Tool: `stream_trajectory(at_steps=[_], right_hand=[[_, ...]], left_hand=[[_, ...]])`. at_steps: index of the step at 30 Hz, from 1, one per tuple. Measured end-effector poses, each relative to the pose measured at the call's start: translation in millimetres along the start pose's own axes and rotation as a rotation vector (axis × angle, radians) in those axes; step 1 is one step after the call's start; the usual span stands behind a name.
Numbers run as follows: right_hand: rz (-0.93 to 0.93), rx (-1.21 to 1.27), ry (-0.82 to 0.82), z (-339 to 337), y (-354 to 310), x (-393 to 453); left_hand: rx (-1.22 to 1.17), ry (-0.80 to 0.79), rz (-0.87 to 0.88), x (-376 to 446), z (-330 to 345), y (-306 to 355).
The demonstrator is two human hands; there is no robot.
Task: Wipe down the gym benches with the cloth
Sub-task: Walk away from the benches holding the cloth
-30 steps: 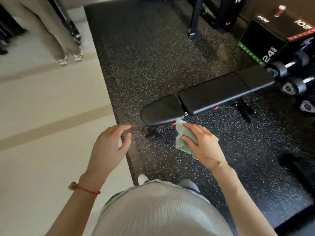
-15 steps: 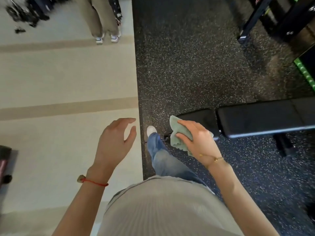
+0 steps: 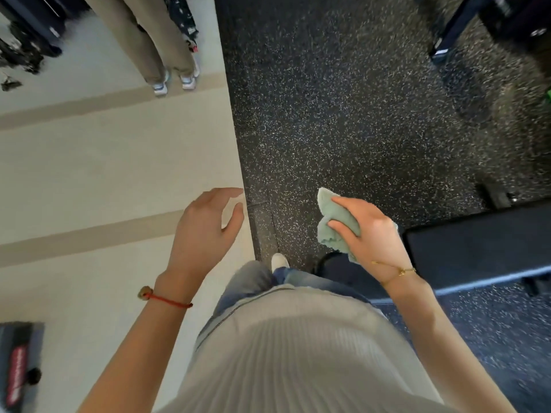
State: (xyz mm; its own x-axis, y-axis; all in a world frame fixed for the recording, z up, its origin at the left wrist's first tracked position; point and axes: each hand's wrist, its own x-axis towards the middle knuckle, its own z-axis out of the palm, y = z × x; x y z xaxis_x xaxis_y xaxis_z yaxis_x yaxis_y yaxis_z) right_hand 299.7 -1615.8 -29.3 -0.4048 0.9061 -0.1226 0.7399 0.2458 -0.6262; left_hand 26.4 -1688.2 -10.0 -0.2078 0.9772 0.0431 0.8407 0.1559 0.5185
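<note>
A: Right hand (image 3: 372,231) closed round a crumpled pale green cloth (image 3: 334,225), fingers wrapped over the bunched fabric, held in the air over the dark speckled rubber floor (image 3: 343,108). Not touching anything yet.

B: Left hand (image 3: 205,231) loosely open, fingers curled, holding nothing. Hovering above the edge where the pale beige floor (image 3: 104,174) meets the rubber. Thin red cord bracelet (image 3: 167,299) on that wrist, fine gold chain (image 3: 393,271) on the other.

A: And the black padded gym bench (image 3: 477,251)? Just right of the cloth hand, lower down, long pad running off toward the right edge. Only one bench visible here.

B: For a good wipe, probably best to spread the cloth flatter against the palm, begin at the near end of the pad, then work along its length in overlapping passes. Edges and side seams too. Free hand useful for steadying the frame.

A: Further out: someone in tan trousers and pale trainers (image 3: 176,81) standing at the top, well apart. Dark equipment at top right, blurred.

B: Any writing? A dark object with a red label (image 3: 16,371) at bottom left, white lettering on it, too blurred to read. No legible brand anywhere else.
</note>
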Motion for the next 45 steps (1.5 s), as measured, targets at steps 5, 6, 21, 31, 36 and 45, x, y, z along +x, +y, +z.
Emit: stream_trajectory(at_steps=[5, 6, 21, 31, 36, 45], right_hand=[[0.095, 0.009, 0.063, -20, 5, 66], [0.113, 0.004, 0.079, -24, 8, 80], [0.409, -0.001, 0.36, -127, 87, 300], [0.691, 0.043, 0.605, -207, 181, 353], [0.789, 0.049, 0.675, -270, 266, 359], [0.858, -0.028, 0.747, -432, 417, 354]], left_hand=[[0.002, -0.074, 0.09, 98, 5, 3], [0.004, -0.092, 0.112, 119, 8, 4], [0.007, -0.252, 0.538, 477, 76, 89], [0.016, -0.483, 0.869, 633, 166, 245], [-0.001, -0.509, 0.957, 689, 239, 349], [-0.05, -0.512, 1.052, 748, 346, 548]])
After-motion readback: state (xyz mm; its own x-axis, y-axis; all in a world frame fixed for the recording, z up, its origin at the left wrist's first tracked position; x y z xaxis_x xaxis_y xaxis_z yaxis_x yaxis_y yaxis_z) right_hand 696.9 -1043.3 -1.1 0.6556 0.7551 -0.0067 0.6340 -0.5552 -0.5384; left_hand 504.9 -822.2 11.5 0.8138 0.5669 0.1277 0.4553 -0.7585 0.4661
